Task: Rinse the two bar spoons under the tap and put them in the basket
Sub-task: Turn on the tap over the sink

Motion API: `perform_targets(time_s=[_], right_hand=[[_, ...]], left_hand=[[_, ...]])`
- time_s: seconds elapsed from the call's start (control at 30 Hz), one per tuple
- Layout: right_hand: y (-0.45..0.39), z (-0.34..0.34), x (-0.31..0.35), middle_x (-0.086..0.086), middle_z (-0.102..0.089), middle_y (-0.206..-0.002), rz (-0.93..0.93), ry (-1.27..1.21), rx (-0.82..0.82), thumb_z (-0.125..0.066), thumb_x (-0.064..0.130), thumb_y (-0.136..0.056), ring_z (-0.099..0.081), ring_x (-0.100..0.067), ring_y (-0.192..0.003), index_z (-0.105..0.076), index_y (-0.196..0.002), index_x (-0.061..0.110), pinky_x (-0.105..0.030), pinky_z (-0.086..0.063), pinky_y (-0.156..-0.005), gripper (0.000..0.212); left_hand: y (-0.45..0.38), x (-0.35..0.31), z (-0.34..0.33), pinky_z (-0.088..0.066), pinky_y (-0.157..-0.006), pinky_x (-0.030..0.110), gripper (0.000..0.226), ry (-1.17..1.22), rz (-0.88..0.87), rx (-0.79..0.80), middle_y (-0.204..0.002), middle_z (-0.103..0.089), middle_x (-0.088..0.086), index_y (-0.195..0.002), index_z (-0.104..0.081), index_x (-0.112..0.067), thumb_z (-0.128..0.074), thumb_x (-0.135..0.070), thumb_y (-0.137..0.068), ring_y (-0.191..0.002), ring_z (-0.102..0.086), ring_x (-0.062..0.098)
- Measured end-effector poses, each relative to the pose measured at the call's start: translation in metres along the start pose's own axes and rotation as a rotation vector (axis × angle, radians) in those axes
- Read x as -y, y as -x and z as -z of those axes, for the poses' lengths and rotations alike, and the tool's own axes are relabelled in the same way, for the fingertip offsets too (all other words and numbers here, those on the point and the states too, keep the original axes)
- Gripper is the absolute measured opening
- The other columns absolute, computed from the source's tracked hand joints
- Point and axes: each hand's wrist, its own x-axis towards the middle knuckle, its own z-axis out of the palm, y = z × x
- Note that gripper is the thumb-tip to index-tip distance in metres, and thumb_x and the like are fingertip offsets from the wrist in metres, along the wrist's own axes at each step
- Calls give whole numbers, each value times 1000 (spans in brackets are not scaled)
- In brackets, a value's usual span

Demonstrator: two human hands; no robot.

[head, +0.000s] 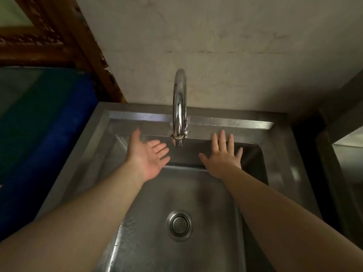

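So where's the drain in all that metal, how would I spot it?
Start at the curved chrome tap on the back rim of the steel sink. Follow straight down past both open hands to the basin floor. The drain is the only round, ringed, perforated disc there.

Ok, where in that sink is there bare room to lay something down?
The sink floor is bare all around the drain, and so is the back ledge right of the tap. Crowded only under the spout, between the open left hand and right hand.
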Motion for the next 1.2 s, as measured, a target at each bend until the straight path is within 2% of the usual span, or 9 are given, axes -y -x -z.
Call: perform_targets(time_s=[0.13,0.27,0.53,1.2], right_hand=[[-2,-7,-1,1,39,-157,4,53,-28,-25,73,-89,35,-29,-144,27,-150,31,-62,3,-118,90],[-2,-5,0,-1,41,-157,12,63,4,-29,72,-90,36,-31,-143,29,-149,30,-62,0,-119,93],[0,2,1,-1,42,-156,14,49,49,-34,70,-90,35,-31,-144,29,-149,29,-62,-2,-120,96],[4,5,0,-2,39,-158,36,30,53,-39,63,-93,34,-32,-144,27,-151,28,-59,-3,-121,94]], left_hand=[[-6,-3,1,-15,-117,53,98,187,3,113,-153,-30,27,-146,-23,7,-30,-70,-86,-143,-25,39],[-6,-6,-4,-18,-118,52,100,275,-32,195,-153,-28,30,-145,-24,10,-34,-69,-85,-142,-26,42],[3,-13,-12,-18,-118,52,100,350,-35,213,-153,-22,35,-143,-19,13,-33,-68,-87,-142,-23,46],[7,-26,-24,-17,-118,54,98,379,-61,239,-151,-20,38,-143,-17,16,-31,-66,-90,-141,-21,50]])
